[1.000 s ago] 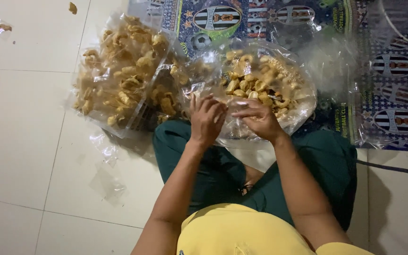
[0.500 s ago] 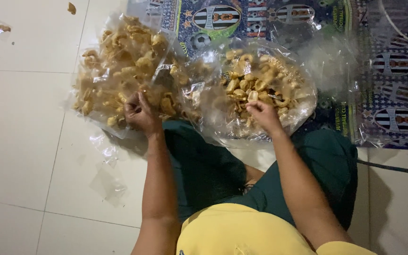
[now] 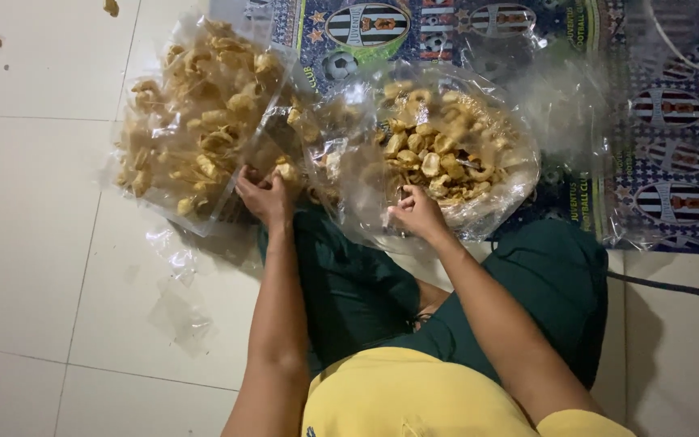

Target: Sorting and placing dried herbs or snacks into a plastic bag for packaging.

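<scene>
I sit on the floor with two clear plastic bags of pale golden crackers in front of me. My left hand rests on the near edge of the left pile of filled bags, fingers curled on the plastic. My right hand grips the near rim of the big open bag, fingers pinched on the film among the crackers. My green trousers lie between the two arms.
A patterned mat with striped round crests lies under the right bag. Empty clear plastic bags lie crumpled on the white tiles at the left. A dark cable runs along the right.
My left hand has left the right bag and moved left onto the pile of filled bags. My right hand stays at the rim of the open bag.
</scene>
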